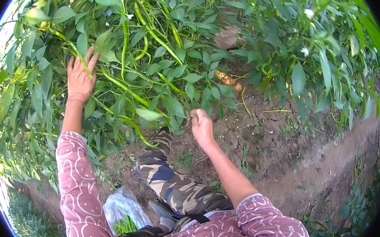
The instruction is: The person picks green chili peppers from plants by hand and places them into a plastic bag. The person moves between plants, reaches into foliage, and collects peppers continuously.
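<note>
My left hand (81,78) lies with spread fingers against the foliage of a chili pepper plant (167,72), and a long green chili pepper (81,58) crosses over its fingers. My right hand (201,123) is held beside the leaves at the plant's lower right edge, its fingers curled; whether something is between them cannot be seen. Several long green peppers (159,39) hang on the stems between and above the hands. Below, near my legs, a clear plastic bag (123,202) stands with its mouth open and green peppers (125,226) in it.
More pepper plants (284,42) with white flowers grow at the upper right. Thin peppers (245,103) lie on the bare soil (236,136) right of my right hand. My leg in camouflage trousers (171,181) reaches forward below the plant. Further greenery (347,220) lines the lower right.
</note>
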Available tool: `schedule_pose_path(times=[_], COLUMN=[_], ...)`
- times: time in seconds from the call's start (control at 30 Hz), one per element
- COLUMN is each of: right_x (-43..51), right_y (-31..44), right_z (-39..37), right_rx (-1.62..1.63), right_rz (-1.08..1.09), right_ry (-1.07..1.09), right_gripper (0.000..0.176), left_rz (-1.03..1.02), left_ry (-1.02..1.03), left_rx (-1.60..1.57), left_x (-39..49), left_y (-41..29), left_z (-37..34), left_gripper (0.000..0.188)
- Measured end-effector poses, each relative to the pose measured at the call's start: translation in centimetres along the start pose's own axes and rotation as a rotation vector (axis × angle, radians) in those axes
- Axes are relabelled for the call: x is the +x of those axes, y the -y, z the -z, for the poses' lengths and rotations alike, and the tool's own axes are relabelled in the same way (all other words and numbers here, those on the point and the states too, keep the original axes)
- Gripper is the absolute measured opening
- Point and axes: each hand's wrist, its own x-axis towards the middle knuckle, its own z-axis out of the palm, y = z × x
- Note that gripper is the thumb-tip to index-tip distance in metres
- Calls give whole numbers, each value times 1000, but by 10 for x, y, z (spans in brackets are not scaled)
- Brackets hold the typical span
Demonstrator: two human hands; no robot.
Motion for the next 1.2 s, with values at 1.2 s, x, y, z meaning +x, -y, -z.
schedule_pose_path(times=[1.2], right_x=[130], right_y=[128], right_z=[-126], right_rx=[-102], right_rz=[485], right_ry=[130], right_gripper=[60], left_rz=[-70], left_ry=[378], left_rx=[4], left_x=[85], left_y=[-75], left_z=[57], left_gripper=[28])
